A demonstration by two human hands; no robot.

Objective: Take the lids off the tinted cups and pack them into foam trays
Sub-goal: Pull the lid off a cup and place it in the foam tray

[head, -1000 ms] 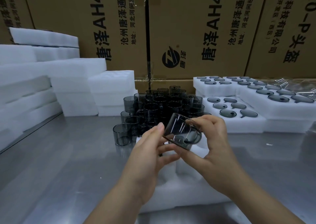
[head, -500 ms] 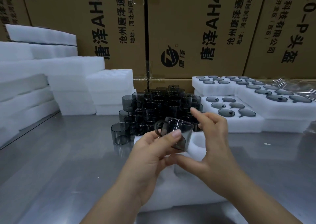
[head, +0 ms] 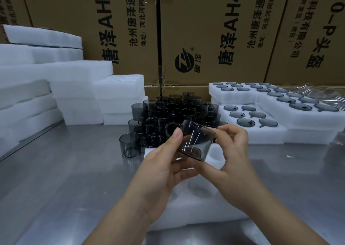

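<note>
view: head camera, the only one
held cup (head: 194, 142): tinted, tilted, handle to the left, in the air above the near tray, in no pocket
left hand (head: 164, 172): grip closed on the cup's side; thumb up against the wall by the handle, fingers underneath
right hand (head: 231, 157): grip pinching the cup's far end, fingers curled over the rim, thumb below
lid: cannot tell whether one sits on the held cup
near tray (head: 205, 215): white foam on the table (head: 65, 170) under both hands; the pockets that show are empty
filled trays (head: 265, 136): several at the right, every visible pocket holding a dark cup
cup pile (head: 173, 112): many tinted cups stacked in layers just behind the hands, none packed
spare foam (head: 78, 71): stacks at the left, unused
clear pieces (head: 317, 93): far right, maybe pulled lids, too blurred to say
progress: judged partway. A few trays are packed, the near one is not started, and the big pile is left
step in hand: likely freeing the lid, or turning the cup to seat it
</note>
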